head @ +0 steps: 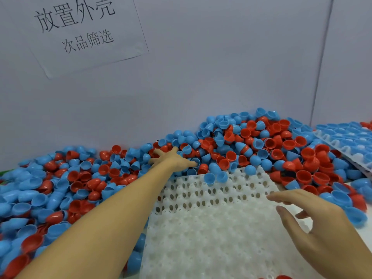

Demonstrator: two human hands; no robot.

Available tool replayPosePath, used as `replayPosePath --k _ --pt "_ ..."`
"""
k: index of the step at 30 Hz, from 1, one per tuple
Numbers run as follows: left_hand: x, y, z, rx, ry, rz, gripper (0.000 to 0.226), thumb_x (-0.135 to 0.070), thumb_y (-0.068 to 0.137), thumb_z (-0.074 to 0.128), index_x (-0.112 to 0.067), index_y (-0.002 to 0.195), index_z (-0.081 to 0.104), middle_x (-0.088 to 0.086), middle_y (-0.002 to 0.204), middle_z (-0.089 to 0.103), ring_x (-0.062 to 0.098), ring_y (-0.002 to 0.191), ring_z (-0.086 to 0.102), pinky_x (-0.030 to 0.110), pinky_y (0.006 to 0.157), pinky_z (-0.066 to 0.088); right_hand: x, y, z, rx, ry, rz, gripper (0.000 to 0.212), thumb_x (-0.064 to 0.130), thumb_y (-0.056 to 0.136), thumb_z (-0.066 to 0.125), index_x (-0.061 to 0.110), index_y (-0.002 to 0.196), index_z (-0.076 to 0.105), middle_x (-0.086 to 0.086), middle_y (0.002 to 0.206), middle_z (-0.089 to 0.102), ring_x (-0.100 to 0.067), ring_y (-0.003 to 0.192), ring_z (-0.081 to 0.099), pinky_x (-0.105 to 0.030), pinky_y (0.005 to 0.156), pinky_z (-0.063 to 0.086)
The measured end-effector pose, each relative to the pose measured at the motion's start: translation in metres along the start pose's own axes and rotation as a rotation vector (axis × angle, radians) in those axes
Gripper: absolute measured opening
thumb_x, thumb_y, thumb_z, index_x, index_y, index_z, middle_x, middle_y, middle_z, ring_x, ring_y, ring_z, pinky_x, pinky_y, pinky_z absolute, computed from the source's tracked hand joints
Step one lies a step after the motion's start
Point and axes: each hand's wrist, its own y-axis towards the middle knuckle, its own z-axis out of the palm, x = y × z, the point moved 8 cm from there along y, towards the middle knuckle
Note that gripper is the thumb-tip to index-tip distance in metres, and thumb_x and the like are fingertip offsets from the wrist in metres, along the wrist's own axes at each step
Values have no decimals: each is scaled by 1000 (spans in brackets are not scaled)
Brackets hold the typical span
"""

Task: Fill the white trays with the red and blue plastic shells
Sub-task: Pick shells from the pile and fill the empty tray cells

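A white tray (pixel 211 218) with rows of holes lies in front of me, tilted up against a big heap of red and blue plastic shells (pixel 251 146). Two blue shells (pixel 215 177) rest on its far edge. My left hand (pixel 173 159) reaches far out with spread fingers lying flat on the heap beyond the tray's far left corner. My right hand (pixel 314 222) hovers over the tray's right side, fingers relaxed and spread, holding nothing.
A second white tray (pixel 346 143) filled with blue shells sits at the far right. More shells (pixel 50 188) cover the surface to the left. A grey wall with a paper sign (pixel 80 31) stands behind the heap.
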Motion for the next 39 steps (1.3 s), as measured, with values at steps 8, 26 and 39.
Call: replayPosePath --k 8,26,39 --pt "8 -1 -13 -113 -259 36 80 -59 79 72 -35 147 40 14 153 23 42 130 43 51 106 46 -1 1 1 10 22 -2 50 2 79 77 47 96 62 25 94 65 -4 87 62 -15 63 46" --pt "59 -3 -47 25 -1219 -83 42 -30 87 67 -20 128 62 13 126 67 29 108 66 45 94 55 -7 1 3 47 30 44 41 9 83 74 45 100 64 27 94 63 -2 86 62 -16 63 49" --pt "73 -26 -53 168 -1109 -206 26 -28 97 55 -13 77 62 5 51 63 18 53 57 28 51 48 -5 -1 3 51 -1 52 36 4 82 74 33 103 73 22 94 67 -6 83 63 -18 61 49"
